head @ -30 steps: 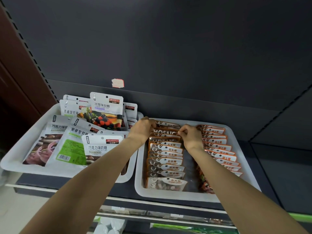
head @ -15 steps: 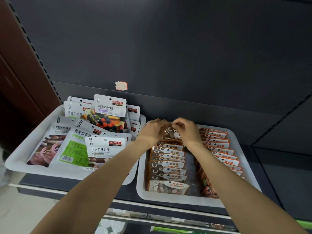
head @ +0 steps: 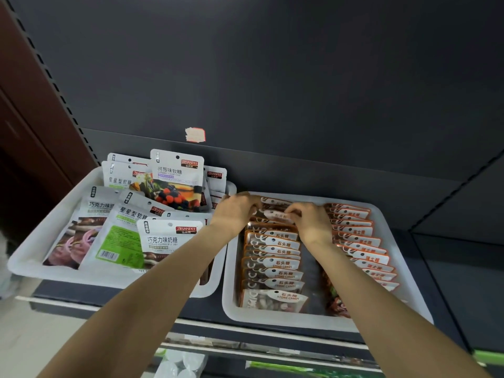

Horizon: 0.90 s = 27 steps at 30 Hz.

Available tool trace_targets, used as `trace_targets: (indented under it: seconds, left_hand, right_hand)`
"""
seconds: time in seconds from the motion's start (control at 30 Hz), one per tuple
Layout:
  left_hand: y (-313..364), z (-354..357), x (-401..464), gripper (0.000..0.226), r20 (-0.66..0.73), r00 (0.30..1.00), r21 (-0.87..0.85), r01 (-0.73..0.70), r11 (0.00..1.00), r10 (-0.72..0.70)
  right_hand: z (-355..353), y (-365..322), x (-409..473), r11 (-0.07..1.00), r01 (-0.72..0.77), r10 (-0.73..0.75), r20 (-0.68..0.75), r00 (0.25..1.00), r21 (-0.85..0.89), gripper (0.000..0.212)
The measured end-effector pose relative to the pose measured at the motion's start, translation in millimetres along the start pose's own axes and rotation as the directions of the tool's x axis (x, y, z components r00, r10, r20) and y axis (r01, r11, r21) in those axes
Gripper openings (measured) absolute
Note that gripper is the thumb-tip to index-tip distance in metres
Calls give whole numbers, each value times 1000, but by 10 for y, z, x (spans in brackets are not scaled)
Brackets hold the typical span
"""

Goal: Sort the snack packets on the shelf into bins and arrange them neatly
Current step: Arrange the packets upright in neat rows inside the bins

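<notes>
- Both hands work at the far end of the right bin (head: 409, 309), on the left row of stone-candy packets (head: 272, 264).
- The left hand (head: 237, 211) and right hand (head: 311, 219) hold one packet (head: 274, 215) between them by its top edge, fingers curled around its two ends. It is blurred, so the exact grip is hard to read.
- That packet sits at the back of the left row, tilted up above its neighbours.
- The step in hand looks like seating this packet into the row so that it overlaps like the rest.
- The next move likely calls for pressing it down flat and squaring its edge with the packets in front of it.
- A second row of orange packets (head: 362, 244) lies along the right side of the same bin, just beside the right wrist, with a bare strip of bin floor between the rows.
- The left bin (head: 24, 257) holds larger white pouches (head: 169, 241) lying loosely and overlapping at mixed angles, some propped against its back wall. These seem not yet arranged.
- Both bins rest side by side on a dark shelf (head: 450, 282).
- A torn sticker (head: 195, 135) clings to the back panel above.
- The near packets of the left row stand close under the forearms, so a careless pull back could ruffle them.
</notes>
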<state>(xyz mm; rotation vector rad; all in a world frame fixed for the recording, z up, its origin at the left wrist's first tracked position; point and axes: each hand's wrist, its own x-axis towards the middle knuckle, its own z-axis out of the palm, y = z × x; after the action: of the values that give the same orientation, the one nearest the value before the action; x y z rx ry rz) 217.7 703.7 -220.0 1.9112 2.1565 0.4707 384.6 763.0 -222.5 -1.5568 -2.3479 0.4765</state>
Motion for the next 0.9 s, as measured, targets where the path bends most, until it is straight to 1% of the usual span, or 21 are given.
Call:
trace_targets:
  seconds: [0.07, 0.1, 0.13, 0.23, 0.27, 0.3, 0.33, 0.37, 0.4, 0.47, 0.5, 0.53, 0.57, 0.6, 0.67, 0.7, 0.77, 0.83, 0.9]
  left_hand:
    - [-22, 29, -26, 24, 56, 998, 177, 1, 984, -11]
    - [-18, 39, -29, 26, 60, 998, 231, -4, 973, -10]
    - [-7, 43, -33, 30, 53, 999, 247, -11, 969, -3]
    - [35, 26, -48, 47, 36, 999, 160, -30, 987, 24]
    - [44, 29, -51, 49, 59, 998, 97, -25, 995, 20]
    - [59, 33, -47, 50, 111, 994, 19, -11, 1000, 9]
    - [82, 39, -47, 51, 183, 983, -55, 7, 998, 4]
    - [103, 49, -39, 53, 248, 969, -92, 15, 996, 8]
    - [122, 58, -34, 54, 291, 957, -85, 11, 996, 14]
    - [114, 63, -14, 54, 297, 955, -12, -5, 1000, 8]
    - [88, 66, -9, 54, 275, 961, 44, -18, 999, 5]
    - [56, 75, -9, 55, 253, 967, 99, -36, 994, 10]
    - [21, 87, -9, 56, 241, 970, 139, -54, 989, 19]
    - [-13, 101, -5, 57, 244, 969, 166, -71, 984, 28]
    - [-66, 116, 1, 61, 283, 959, 199, -76, 977, 17]
    - [-89, 123, -1, 63, 302, 953, 216, -59, 975, -9]
    - [-137, 137, -32, 67, 323, 944, 264, -22, 964, -68]
    - [-172, 155, -67, 70, 345, 934, 293, -19, 956, -87]
    - [-158, 169, -66, 68, 331, 942, 226, -24, 974, -54]
  right_hand:
    - [32, -24, -6, 999, 13, -10, 57, 998, -51, 23]
    - [42, -34, -8, 997, 18, -13, 66, 998, -73, 25]
    - [41, -47, -8, 995, 23, -16, 75, 997, -95, 27]
    - [35, -31, 7, 992, 30, -16, 110, 994, -123, 29]
    - [40, -10, 11, 993, 26, -12, 116, 993, -116, 29]
    - [41, 14, 15, 994, 22, -9, 121, 993, -103, 28]
    - [48, 35, 8, 996, 16, -5, 124, 992, -85, 28]
    - [61, 63, -1, 998, 12, -6, 120, 993, -55, 28]
    - [82, 97, -14, 1000, 4, -3, 106, 994, -10, 28]
    - [119, 156, -40, 989, -54, 52, 16, 999, 139, 30]
    - [127, 177, -52, 972, -104, 115, -39, 993, 211, 31]
    - [141, 191, -56, 954, -157, 177, -60, 982, 256, 33]
    - [171, 200, -50, 934, -205, 220, -20, 975, 294, 36]
    - [198, 187, -41, 907, -243, 236, 61, 970, 344, 40]
    - [250, 100, -30, 845, -296, 208, 237, 949, 445, 45]
    - [264, 52, -26, 830, -301, 186, 277, 943, 470, 48]
    - [270, -6, -24, 834, -272, 149, 279, 949, 480, 51]
    - [253, -9, -38, 843, -257, 132, 282, 950, 473, 57]
    - [242, 26, -59, 840, -298, 150, 334, 931, 453, 65]
